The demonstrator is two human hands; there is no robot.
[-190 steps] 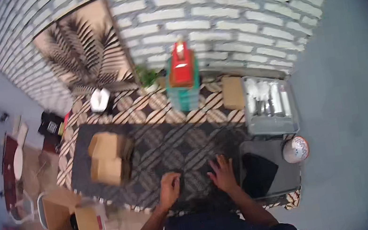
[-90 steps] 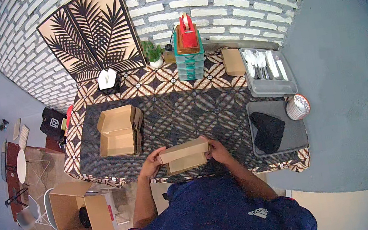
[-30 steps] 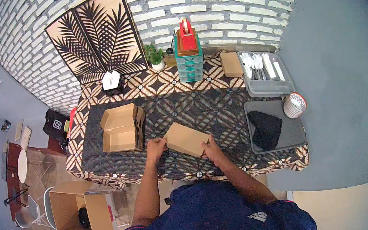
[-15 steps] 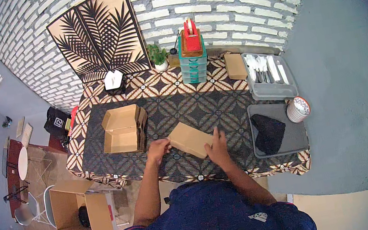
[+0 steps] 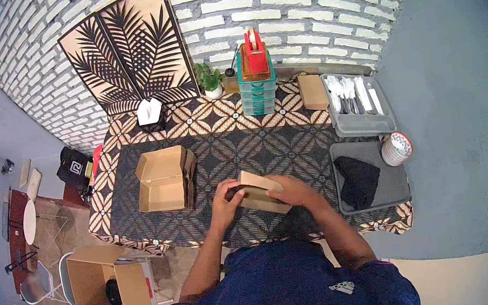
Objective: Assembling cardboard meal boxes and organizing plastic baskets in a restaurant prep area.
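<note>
1. Two hands work one piece in the head view: your left hand [image 5: 224, 199] and right hand [image 5: 292, 190] are both clamped on a small flat-folded cardboard box [image 5: 259, 191], held just above the patterned table [image 5: 293, 145], near its front edge and to the right of the open brown box [image 5: 163, 179].
2. You could crease or tear a flap if you force the panels apart, since your fingers pinch both ends at once.
3. You could lose the piece off the front edge: it sits close to your body, and the floor carton [image 5: 107, 285] lies well to the left of that fall.
4. You have the grey tray with a black cloth [image 5: 358, 179] to the right of the folded box; a wide elbow swing might nudge it.
5. Your fingertips under the cardboard are hidden, so how deep your hold goes cannot be told.
6. Your box's far side seems partly opened, though the fisheye bend makes that unsure.
</note>
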